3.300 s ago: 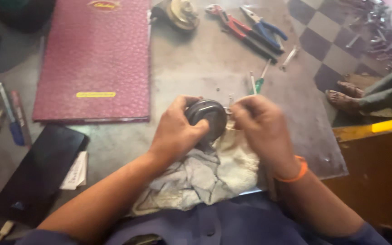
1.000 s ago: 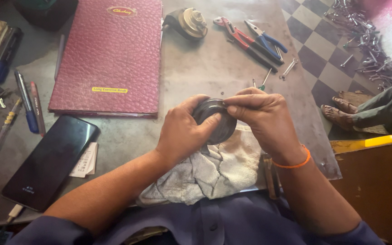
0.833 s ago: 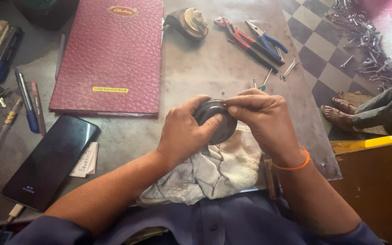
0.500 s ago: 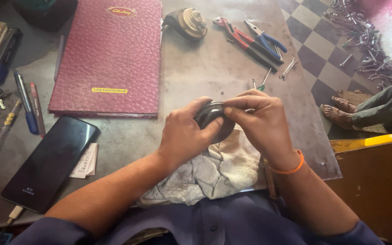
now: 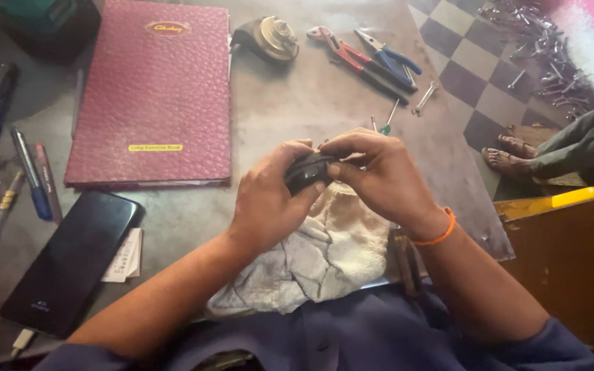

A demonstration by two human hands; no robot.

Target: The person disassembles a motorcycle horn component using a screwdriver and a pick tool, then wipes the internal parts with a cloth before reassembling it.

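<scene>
Presently both hands meet over the near middle of the counter (image 5: 297,117), just above a crumpled off-white rag (image 5: 317,257).

- Left hand (image 5: 266,203): grip closed around a small dark round part (image 5: 309,172), cupping it from below and from the 9 o'clock side, thumb lying along its top edge.
- Right hand (image 5: 383,182): fingertips pinched on the same part from the 3 o'clock side, thumb pressed to its face. Orange band (image 5: 438,233) on that wrist.
- Round part: held clear of the counter, between both hands, mostly hidden by fingers. Only a dark, slightly glossy curved face shows.

Handling, as judged:
- Looks rigid, likely metal or hard plastic; compact, probably dense for its bulk.
- The smooth, shiny face suggests a slippery surface, more so if oily; the rag beneath would soften a drop.
- Best hold seems to be around the rim, with fingers opposed across it, rather than on the domed face.
- Whether it has loose inner pieces cannot be told.

Around:
- Maroon ledger book (image 5: 152,96) at 11 o'clock.
- Black phone (image 5: 70,261) at 8 o'clock, pens (image 5: 32,175) beside it.
- Brass-coloured round fitting (image 5: 269,38) at 12 o'clock.
- Pliers (image 5: 366,58) at 1 o'clock.
- Another person's bare feet (image 5: 513,154) on the checkered floor at 3 o'clock.
</scene>
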